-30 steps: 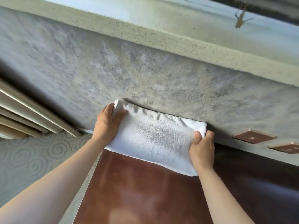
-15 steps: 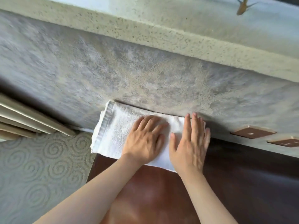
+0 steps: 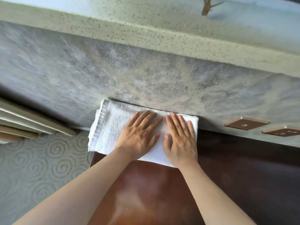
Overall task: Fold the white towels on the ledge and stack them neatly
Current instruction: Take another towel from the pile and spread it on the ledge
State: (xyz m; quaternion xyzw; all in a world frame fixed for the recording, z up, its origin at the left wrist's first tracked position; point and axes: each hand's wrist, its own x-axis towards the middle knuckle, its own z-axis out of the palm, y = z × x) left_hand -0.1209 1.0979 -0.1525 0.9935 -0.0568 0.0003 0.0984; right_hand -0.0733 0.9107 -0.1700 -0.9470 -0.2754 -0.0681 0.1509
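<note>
A grey, mottled wall with faint raised wave patterns [image 3: 113, 67] fills the upper half of the head view, topped by a speckled beige stone band [image 3: 146, 34]. Below it, a glossy reddish-brown wooden ledge [image 3: 146, 192] runs along the wall's foot, darker toward the right. To the left lies a pale carpet embossed with spiral swirls [image 3: 40, 168], beside a set of cream-coloured parallel slats [image 3: 24, 122]. A folded white terry-cloth towel [image 3: 110, 127] rests on the ledge's far edge, pushed against the wall, its ribbed hem overhanging the ledge's left end. The person's left hand [image 3: 139, 137] presses flat on the towel's middle, fingers straight and spread; the right hand [image 3: 180, 140] presses flat just beside it on the towel's right part, fingers straight, gripping nothing. Two small brown square wall plates with pale frames [image 3: 246, 125] sit on the wall at right.
</note>
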